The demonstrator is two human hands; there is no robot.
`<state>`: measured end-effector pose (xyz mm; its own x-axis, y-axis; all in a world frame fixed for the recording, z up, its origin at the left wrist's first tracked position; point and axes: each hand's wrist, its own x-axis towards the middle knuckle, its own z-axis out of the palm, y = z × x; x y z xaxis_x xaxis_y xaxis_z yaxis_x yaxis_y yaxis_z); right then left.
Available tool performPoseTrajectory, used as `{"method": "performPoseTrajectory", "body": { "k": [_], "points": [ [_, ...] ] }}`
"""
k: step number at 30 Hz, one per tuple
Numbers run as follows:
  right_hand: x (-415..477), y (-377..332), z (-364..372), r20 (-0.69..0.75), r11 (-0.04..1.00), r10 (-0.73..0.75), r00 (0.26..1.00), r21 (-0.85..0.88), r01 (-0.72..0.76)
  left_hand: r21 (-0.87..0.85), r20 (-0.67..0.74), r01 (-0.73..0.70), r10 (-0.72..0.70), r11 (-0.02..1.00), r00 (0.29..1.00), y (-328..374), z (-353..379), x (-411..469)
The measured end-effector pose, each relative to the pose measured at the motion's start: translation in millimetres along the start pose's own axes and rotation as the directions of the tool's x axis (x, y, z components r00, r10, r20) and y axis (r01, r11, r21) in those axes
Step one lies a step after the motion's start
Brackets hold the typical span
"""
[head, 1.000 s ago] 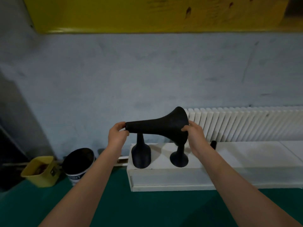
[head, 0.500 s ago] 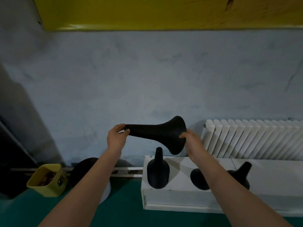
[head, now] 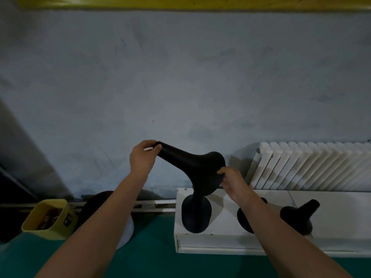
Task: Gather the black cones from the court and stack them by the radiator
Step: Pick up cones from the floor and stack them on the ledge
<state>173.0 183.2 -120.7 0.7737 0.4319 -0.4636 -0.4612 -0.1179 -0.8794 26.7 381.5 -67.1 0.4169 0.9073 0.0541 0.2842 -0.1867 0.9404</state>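
Left hand (head: 143, 157) is pinching the narrow tip of the black cone (head: 192, 167), and right hand (head: 230, 180) is curling its grip round the flared rim. The cone is hanging tilted between the two grips, tip up left, mouth low right, over a second cone (head: 196, 214) standing on the white bench (head: 220, 239) by the radiator (head: 311, 165). Can't tell if they're touching. Further right, a third cone (head: 244, 219) is sitting half hidden behind the forearm, and a fourth cone (head: 297, 216) is leaning.
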Motion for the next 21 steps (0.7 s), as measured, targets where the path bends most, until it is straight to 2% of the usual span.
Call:
{"method": "performPoseTrajectory", "body": {
  "k": [5, 9, 13, 17, 21],
  "points": [
    [24, 9, -8, 0.04, 0.984, 0.14, 0.989, 0.107, -0.143, 0.107, 0.09, -0.109, 0.099, 0.988, 0.991, 11, 23, 13],
    [44, 13, -26, 0.112, 0.962, 0.221, 0.969, 0.138, -0.235, 0.064, 0.137, -0.075, 0.066, 0.995, 0.988, 22, 51, 24],
    [68, 13, -37, 0.171, 0.944, 0.302, 0.938, 0.083, -0.319, 0.037, 0.155, -0.037, 0.031, 0.999, 0.987, 29, 74, 34],
    [90, 13, -44, 0.173, 0.93, 0.345, 0.923, 0.074, -0.361, 0.017, 0.176, 0.007, -0.01, 1.0, 0.984, 32, 96, 43],
    [108, 16, -51, 0.186, 0.918, 0.368, 0.911, 0.084, -0.388, 0.066, 0.189, 0.037, -0.049, 0.997, 0.981, 28, 113, 47]
  ]
}}
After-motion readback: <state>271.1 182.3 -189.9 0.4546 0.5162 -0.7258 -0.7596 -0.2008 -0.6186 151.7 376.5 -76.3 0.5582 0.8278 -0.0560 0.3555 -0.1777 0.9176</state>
